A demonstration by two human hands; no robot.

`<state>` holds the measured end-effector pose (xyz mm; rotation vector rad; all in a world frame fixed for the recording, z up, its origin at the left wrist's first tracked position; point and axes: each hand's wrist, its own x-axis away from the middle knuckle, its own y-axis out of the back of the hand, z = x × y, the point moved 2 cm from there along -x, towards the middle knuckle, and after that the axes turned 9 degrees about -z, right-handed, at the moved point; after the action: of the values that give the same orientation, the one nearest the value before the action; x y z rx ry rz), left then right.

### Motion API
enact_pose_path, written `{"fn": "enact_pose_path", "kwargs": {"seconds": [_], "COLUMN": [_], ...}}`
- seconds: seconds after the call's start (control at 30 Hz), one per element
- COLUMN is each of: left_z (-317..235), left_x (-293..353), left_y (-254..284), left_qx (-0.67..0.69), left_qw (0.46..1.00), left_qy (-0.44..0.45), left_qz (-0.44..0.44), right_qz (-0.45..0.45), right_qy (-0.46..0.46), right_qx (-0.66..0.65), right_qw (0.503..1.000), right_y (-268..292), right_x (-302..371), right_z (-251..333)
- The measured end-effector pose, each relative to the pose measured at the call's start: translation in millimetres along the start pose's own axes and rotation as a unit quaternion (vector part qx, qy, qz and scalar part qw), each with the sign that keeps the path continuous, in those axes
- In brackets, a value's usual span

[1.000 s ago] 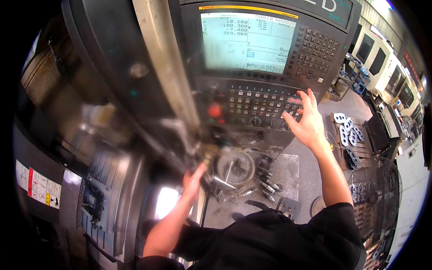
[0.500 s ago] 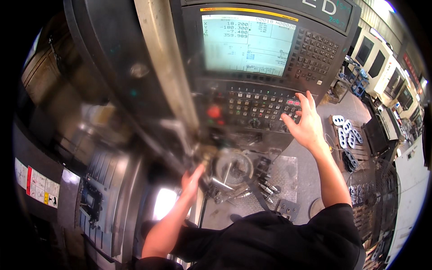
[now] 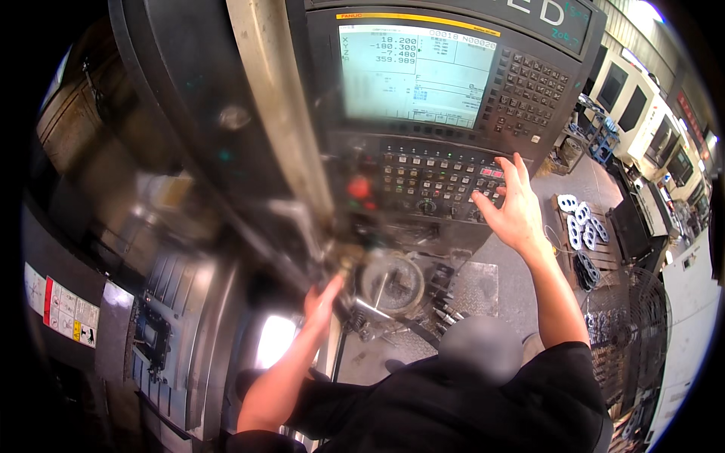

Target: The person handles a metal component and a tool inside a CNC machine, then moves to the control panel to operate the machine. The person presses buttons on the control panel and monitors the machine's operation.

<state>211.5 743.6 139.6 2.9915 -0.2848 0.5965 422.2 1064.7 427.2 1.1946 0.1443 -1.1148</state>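
Button panel (image 3: 434,175) sits directly under the lit screen (image 3: 415,83) on a dark console (image 3: 321,83), probably so that keys and readings can be watched together. Over its right end, the right hand (image 3: 519,215) has thumb and fingers spread apart, holding nothing; their tips are at the keys around the red-lit buttons (image 3: 492,173), and whether one is pressed cannot be told. That spread seems to suit reaching separate keys at once. Lower down, the left hand (image 3: 322,303) is near the lower end of a pale metal strip (image 3: 279,106), perhaps for support; blur hides its fingertips, so whether they grip anything cannot be told. Writing shows in several places: rows of dark figures on the screen, small print on a yellow band (image 3: 423,22), large pale letters beside teal handwriting on the header plate (image 3: 513,9), and pictograms on a white, red and yellow warning label (image 3: 72,315) at far left.
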Motion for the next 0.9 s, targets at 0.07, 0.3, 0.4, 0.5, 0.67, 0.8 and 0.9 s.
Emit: {"fn": "enact_pose_path", "kwargs": {"seconds": [0.07, 0.3, 0.4, 0.5, 0.67, 0.8, 0.9], "left_z": [0, 0, -3, -4, -2, -9, -18], "left_x": [1, 1, 4, 4, 3, 8, 20], "left_y": [0, 1, 0, 0, 2, 0, -7], "left_qx": [-0.001, -0.001, -0.001, 0.000, 0.008, 0.029, 0.062], "left_qw": [1.000, 1.000, 1.000, 1.000, 0.999, 0.998, 0.998], "left_qy": [0.002, 0.000, -0.004, -0.015, 0.007, 0.019, -0.002], "left_qz": [0.000, -0.001, -0.001, 0.000, 0.049, 0.057, 0.021], "right_qz": [0.001, 0.004, 0.007, 0.009, 0.012, 0.021, 0.020], "right_qy": [0.000, 0.002, -0.001, -0.002, -0.006, -0.017, -0.003], "right_qx": [0.000, 0.000, 0.004, 0.004, 0.003, 0.004, 0.029], "right_qw": [1.000, 1.000, 1.000, 1.000, 1.000, 1.000, 0.999], "right_y": [0, 0, 0, 0, 0, 3, 3], "right_x": [0, 0, 0, 0, 0, -1, -2], "right_z": [0, -1, -2, -2, -4, -3, -7]}}
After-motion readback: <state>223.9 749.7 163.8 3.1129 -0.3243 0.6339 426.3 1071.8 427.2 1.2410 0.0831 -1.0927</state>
